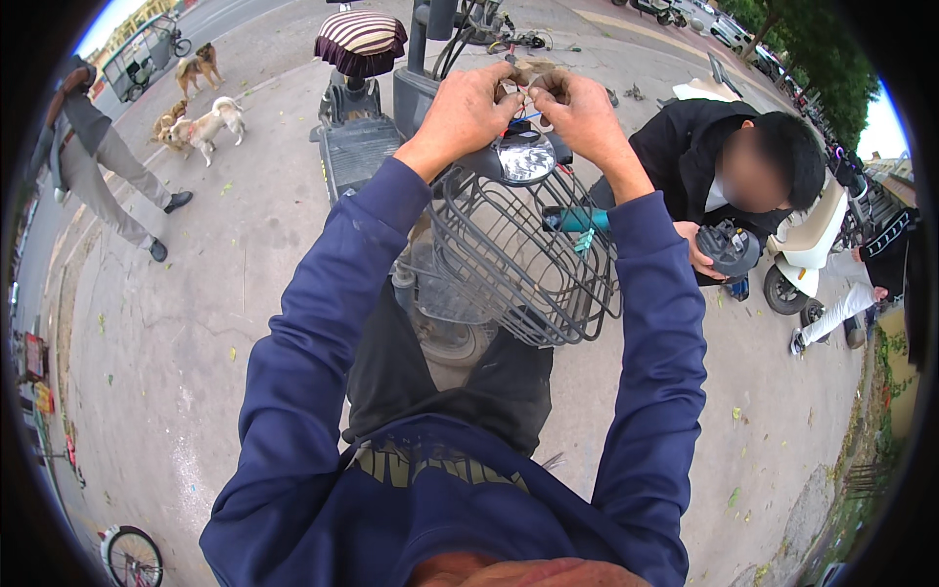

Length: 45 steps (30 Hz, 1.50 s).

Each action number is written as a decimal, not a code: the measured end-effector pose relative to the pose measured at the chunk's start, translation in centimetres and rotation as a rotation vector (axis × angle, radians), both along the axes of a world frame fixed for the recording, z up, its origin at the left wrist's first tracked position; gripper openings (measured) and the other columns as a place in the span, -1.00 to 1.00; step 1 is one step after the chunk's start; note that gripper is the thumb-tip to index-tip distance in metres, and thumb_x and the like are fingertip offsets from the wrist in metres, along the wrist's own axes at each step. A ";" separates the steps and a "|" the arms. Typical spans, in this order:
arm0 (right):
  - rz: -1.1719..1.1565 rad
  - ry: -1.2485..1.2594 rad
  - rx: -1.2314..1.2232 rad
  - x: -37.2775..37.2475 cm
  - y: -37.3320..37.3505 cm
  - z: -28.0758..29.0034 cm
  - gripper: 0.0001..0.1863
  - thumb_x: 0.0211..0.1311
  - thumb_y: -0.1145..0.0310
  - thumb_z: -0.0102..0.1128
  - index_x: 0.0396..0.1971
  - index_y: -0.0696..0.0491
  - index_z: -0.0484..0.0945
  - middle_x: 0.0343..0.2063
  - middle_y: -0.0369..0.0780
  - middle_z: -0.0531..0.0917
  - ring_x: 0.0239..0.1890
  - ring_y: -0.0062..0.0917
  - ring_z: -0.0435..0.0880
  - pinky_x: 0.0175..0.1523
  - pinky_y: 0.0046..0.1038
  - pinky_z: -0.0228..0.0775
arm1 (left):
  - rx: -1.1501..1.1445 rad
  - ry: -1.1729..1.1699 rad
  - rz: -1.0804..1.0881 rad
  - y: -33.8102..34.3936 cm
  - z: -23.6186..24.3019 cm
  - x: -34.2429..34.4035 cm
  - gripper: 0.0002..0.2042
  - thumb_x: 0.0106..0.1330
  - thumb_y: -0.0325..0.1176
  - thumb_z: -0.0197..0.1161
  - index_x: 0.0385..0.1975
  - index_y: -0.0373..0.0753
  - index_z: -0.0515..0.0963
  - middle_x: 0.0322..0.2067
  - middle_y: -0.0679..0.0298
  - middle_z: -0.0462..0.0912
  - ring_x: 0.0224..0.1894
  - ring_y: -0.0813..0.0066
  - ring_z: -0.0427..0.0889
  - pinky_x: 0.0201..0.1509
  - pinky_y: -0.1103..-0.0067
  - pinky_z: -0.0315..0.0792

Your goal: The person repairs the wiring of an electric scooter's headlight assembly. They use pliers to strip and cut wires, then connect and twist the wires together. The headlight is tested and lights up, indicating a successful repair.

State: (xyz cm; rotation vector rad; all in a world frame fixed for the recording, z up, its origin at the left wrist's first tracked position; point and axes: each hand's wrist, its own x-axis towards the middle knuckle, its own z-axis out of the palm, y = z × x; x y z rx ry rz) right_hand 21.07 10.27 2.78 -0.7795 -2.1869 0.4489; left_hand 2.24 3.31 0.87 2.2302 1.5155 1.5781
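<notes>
Both my hands are raised above the front of an electric scooter, just over its headlight [526, 159]. My left hand [468, 110] is closed, with thumb and forefinger pinched on a thin wire. Close beside it, my right hand [579, 115] pinches a thin wire too, its fingertips nearly meeting the left ones. A blue wire [528, 118] and other coloured wires show beneath my fingers; their ends are too small to make out. Under the headlight hangs a black wire basket [518, 259], with a teal tube-like thing [575, 219] at its right side.
To my right a person [699, 157] in black bends close, holding a dark rounded plastic part [729, 248]. Behind the headlight are the scooter's footboard [360, 155] and striped seat [360, 41]. Several dogs [210, 125] and another person [103, 161] stand left; a cream scooter [804, 235] is right.
</notes>
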 end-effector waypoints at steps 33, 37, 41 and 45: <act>-0.184 -0.214 0.607 -0.2 -1.5 -0.3 -0.85 0.27 0.28 0.31 -0.27 0.02 0.63 -0.39 -0.33 0.72 -0.39 -0.49 0.74 -0.37 -0.46 0.55 | -0.229 -0.339 -0.168 -0.1 -0.4 0.2 -0.83 0.42 -0.41 0.34 -0.10 -0.34 0.69 -0.47 0.33 0.69 -0.54 0.73 0.49 -0.48 0.66 0.37; 0.151 0.268 -1.078 -0.6 0.7 1.5 -0.72 0.40 0.14 0.20 -0.29 0.09 0.62 -0.50 -0.36 0.68 -0.51 -0.58 0.70 -0.47 -0.51 0.41 | -0.258 -0.406 -0.198 -0.5 0.2 0.4 -0.81 0.42 -0.43 0.33 -0.08 -0.38 0.67 -0.46 0.32 0.70 -0.56 0.74 0.51 -0.51 0.67 0.37; 0.058 0.136 -0.657 -0.2 -1.0 1.9 -0.70 0.52 0.19 0.07 -0.12 0.13 0.64 -0.52 -0.32 0.68 -0.47 -0.59 0.72 -0.46 -0.52 0.39 | -0.277 -0.497 -0.244 0.0 -0.8 -0.4 -0.82 0.43 -0.43 0.33 -0.09 -0.39 0.67 -0.47 0.31 0.70 -0.58 0.74 0.51 -0.51 0.70 0.35; -0.099 -0.067 0.795 0.8 -0.6 0.3 -0.77 0.35 0.35 0.25 -0.03 -0.02 0.64 -0.35 -0.31 0.71 -0.36 -0.45 0.77 -0.33 -0.38 0.58 | -0.288 -0.472 -0.238 -0.2 -0.4 0.1 -0.84 0.43 -0.44 0.31 -0.11 -0.39 0.67 -0.50 0.32 0.67 -0.61 0.74 0.50 -0.54 0.70 0.35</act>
